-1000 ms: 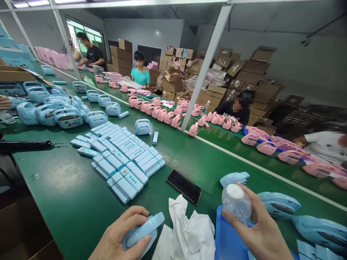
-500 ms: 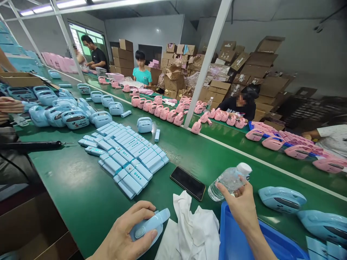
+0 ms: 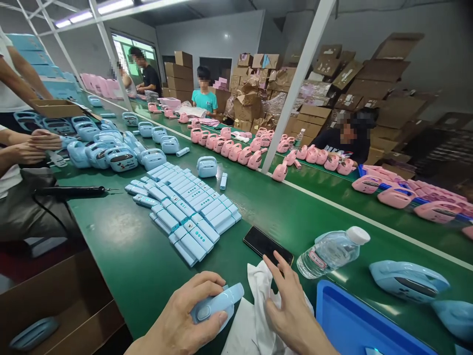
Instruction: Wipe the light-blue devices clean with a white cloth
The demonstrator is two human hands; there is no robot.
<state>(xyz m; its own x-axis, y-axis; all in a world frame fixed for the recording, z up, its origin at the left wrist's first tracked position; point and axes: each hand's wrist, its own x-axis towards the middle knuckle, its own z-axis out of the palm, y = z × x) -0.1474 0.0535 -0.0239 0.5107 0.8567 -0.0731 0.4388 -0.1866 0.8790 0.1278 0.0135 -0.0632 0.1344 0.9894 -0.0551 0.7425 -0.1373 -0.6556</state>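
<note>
Head view: the left hand (image 3: 185,320) grips a light-blue handheld device (image 3: 216,306) at the near edge of the green conveyor belt (image 3: 121,256), fingers wrapped over it and thumb beneath. The device's long axis runs near-left to far-right, its narrow end pointing up toward the far right. The right hand (image 3: 291,308) lies on the white cloth (image 3: 258,315) just right of the device, fingers spread loose, holding nothing, fingertips reaching toward the black phone (image 3: 268,245). A clear water bottle (image 3: 330,251) lies on its side right of the phone, cap toward the far right. A blue tray (image 3: 354,323) sits near right. Rows of blue rectangular units (image 3: 188,207) lie farther left.
</note>
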